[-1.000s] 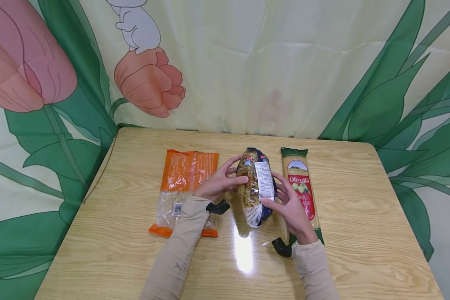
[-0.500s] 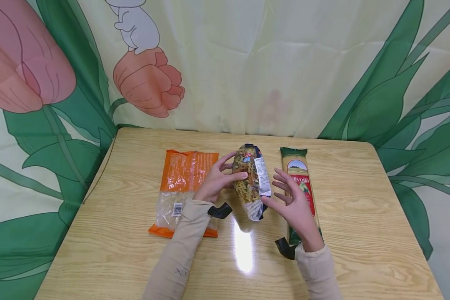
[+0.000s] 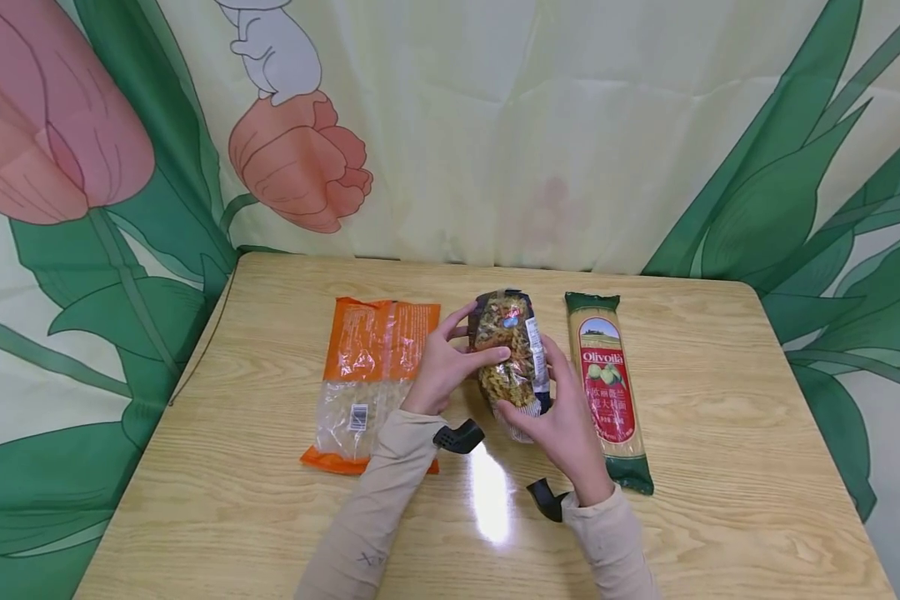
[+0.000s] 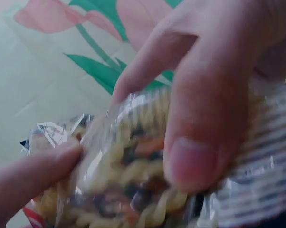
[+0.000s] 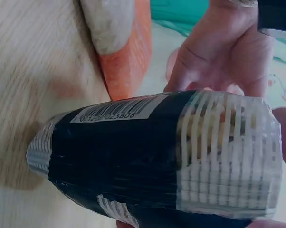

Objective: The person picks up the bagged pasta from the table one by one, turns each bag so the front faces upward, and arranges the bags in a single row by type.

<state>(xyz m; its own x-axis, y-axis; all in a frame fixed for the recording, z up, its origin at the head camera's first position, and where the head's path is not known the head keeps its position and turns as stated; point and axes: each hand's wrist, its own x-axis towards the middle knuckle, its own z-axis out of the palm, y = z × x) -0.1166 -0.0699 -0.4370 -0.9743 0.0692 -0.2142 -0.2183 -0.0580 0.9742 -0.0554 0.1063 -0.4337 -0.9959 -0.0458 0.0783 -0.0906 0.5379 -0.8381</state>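
Observation:
A bag of spiral pasta (image 3: pixel 504 379), dark blue with a clear window, is held above the table between both hands. My left hand (image 3: pixel 444 367) grips its left side, thumb across the window. My right hand (image 3: pixel 562 425) holds the lower right side, thumb near the striped end. Coloured pasta twists (image 4: pixel 133 209) show through the film in the left wrist view, with fingers of both hands on the bag. The right wrist view shows the bag's dark blue side (image 5: pixel 114 152) with a barcode label (image 5: pixel 121 111); the left hand (image 5: pixel 224 52) is behind it.
An orange and clear packet (image 3: pixel 382 342) lies left of the hands, partly under the left forearm. To the right lies a long green-ended Olivoilà pasta packet (image 3: pixel 607 375). Both rest on the wooden table (image 3: pixel 735 433), with a printed curtain (image 3: pixel 495 167) behind its far edge.
My right hand came off the bag half a second ago and now holds it again. The bag has turned, so its window faces up more and the white label sits at the right side.

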